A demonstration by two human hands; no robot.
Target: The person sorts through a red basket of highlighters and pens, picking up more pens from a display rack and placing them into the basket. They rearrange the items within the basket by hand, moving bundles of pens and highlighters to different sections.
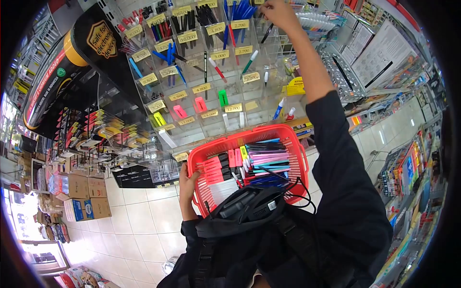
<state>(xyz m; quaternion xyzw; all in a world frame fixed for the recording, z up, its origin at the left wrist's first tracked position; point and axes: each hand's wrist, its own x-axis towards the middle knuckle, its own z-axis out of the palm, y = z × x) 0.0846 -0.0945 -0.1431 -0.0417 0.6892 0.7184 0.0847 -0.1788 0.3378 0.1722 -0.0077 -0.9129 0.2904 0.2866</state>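
Observation:
My left hand (188, 185) is closed on the left rim of a red plastic basket (193, 158), which sits in front of my body. Pink highlighters (215, 169), pink pens (269, 158) and other pens and markers fill the basket. My right arm reaches up to the top of a clear tiered pen rack (211, 126), with my right hand (276, 10) at its upper right compartments, beside blue pens (242, 10). The right fingers are bent together; what they hold, if anything, is too small to make out. A dark pen (267, 33) stands just below that hand.
Price labels (234, 108) mark the rack's compartments. To the left are a black battery display (103, 38) and hanging packs. Cardboard boxes (89, 192) stand on the tiled floor (139, 216) at lower left. Stocked shelves (408, 173) line the right side. Black straps and cables hang over the basket.

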